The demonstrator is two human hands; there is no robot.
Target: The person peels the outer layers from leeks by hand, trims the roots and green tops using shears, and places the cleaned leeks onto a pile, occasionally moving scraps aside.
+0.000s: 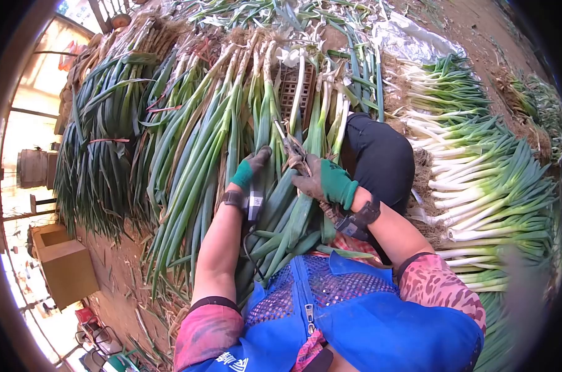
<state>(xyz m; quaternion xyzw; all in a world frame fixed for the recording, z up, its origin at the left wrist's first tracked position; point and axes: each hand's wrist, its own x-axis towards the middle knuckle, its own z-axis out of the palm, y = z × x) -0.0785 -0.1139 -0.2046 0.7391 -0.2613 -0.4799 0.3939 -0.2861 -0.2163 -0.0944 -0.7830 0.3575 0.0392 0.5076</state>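
Note:
My left hand (pixel 253 167), in a green and dark glove, is closed around the leafy part of a long green onion (pixel 270 102) lying across the pile. In my right hand (pixel 330 181), gloved the same way, is a dirty air blow gun (pixel 293 152) with a thin nozzle angled up and left toward that onion's stalk. A hose (pixel 329 212) runs from the gun's handle back under my right wrist. My fingers are partly hidden by leaves and the tool. More untrimmed green onions (pixel 200 149) lie around both hands, roots pointing away from me.
A brown plastic crate (pixel 293 93) shows beneath the onions. Cleaned white-stemmed onions (pixel 467 186) lie in a long row at right, beside my dark-trousered knee (pixel 380 161). Tied bundles (pixel 104 136) stand at left, near a cardboard box (pixel 62 263). White sheeting (pixel 414 37) lies behind.

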